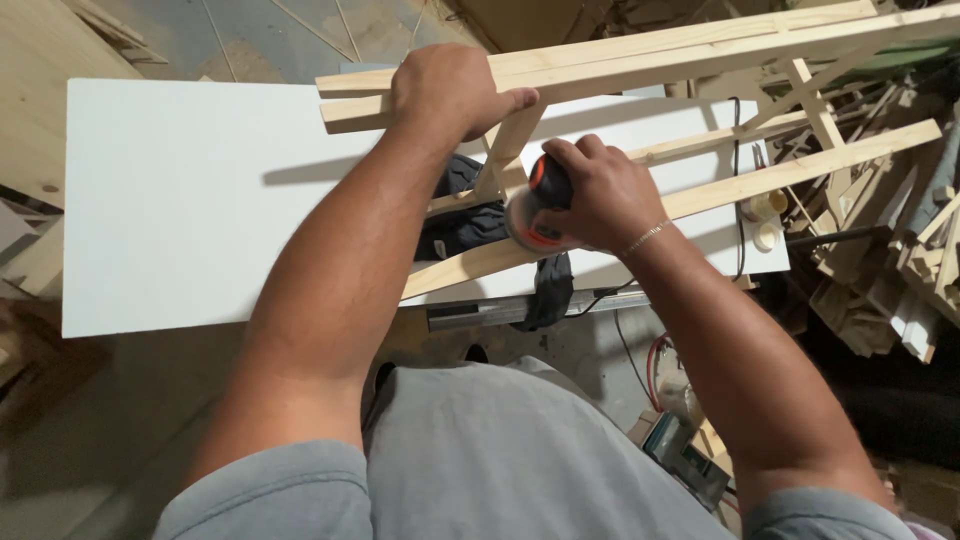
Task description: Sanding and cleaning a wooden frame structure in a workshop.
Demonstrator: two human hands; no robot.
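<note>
Head view: right hand (pixel 600 195) fingers wrap the sander (pixel 535 215) on the wooden frame (pixel 640 55), left hand (pixel 445 90) gripping its rail.

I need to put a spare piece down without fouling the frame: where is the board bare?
The white board is bare on its left part, between its left edge and the left hand gripping the wooden frame. The middle is crowded: dark cloth, sander under the right hand, frame rails. The scrap wood pile fills the right.
</note>
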